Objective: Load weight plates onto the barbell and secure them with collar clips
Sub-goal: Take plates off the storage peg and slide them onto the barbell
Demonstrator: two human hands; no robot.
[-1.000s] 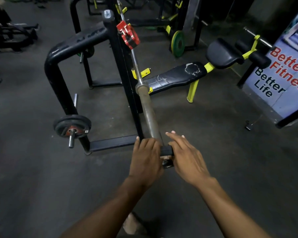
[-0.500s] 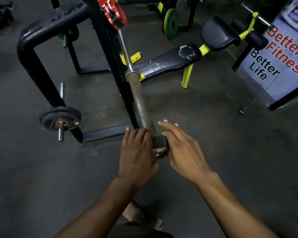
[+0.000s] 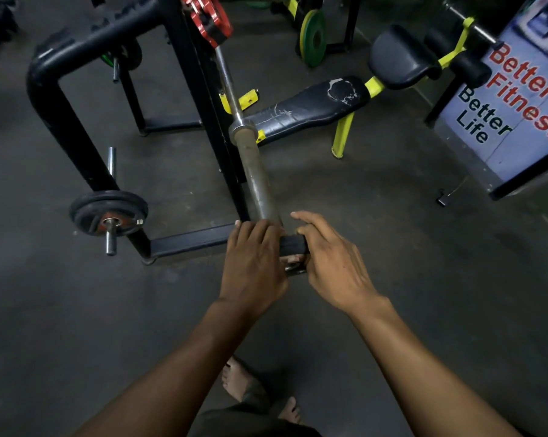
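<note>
The barbell point(image 3: 256, 181) rests on the black rack point(image 3: 203, 89), its bare steel sleeve pointing toward me. At the sleeve's near end sits a black collar clip point(image 3: 293, 244). My left hand point(image 3: 253, 263) is curled over the sleeve end and the clip's left side. My right hand point(image 3: 332, 263) pinches the clip's right end, index finger stretched forward. A red collar clip point(image 3: 209, 17) is on the bar's thin shaft at the top. A black weight plate point(image 3: 108, 211) hangs on a storage peg at the rack's lower left.
A black and yellow bench point(image 3: 307, 108) lies right of the bar. A green and yellow plate point(image 3: 313, 37) stands on a far rack. A banner point(image 3: 512, 105) leans at the right, with a small clip point(image 3: 442, 199) on the floor near it. My bare feet point(image 3: 238, 383) are below.
Both hands have stayed on the black clip at the sleeve end. My view has tilted downward, so the rack and red clip sit higher in the frame.
</note>
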